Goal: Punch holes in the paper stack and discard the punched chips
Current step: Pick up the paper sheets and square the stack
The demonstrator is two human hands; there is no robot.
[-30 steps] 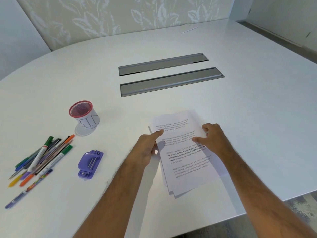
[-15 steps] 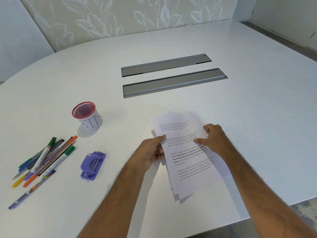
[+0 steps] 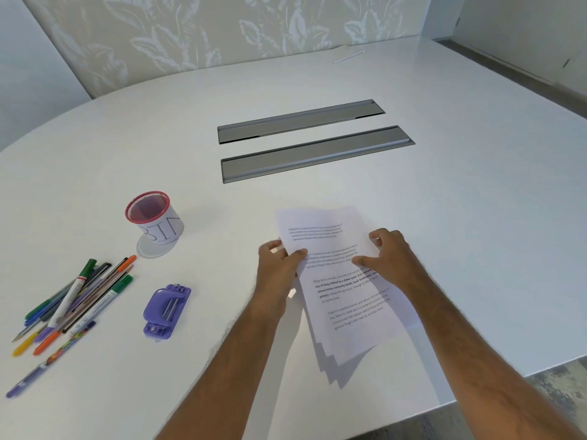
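Note:
A fanned stack of printed white paper (image 3: 346, 300) sits on the white table (image 3: 444, 217), its far end lifted a little. My left hand (image 3: 279, 262) grips the stack's left edge, thumb on top and fingers underneath. My right hand (image 3: 386, 252) grips the right edge with the thumb pressed on the top sheet. A purple hole punch (image 3: 166, 310) lies flat on the table, well left of my hands. Behind it stands a red-rimmed mesh cup labelled BIN (image 3: 155, 222) on a white disc.
Several coloured pens and markers (image 3: 73, 303) lie in a heap at the left. Two grey cable-slot covers (image 3: 314, 154) are set into the table beyond the paper. The table's front edge runs close by at the lower right, with floor below it.
My left hand went from resting a finger on the paper to gripping its left edge, fingers under. The stack's far end has lifted slightly. My right hand stays on the right edge.

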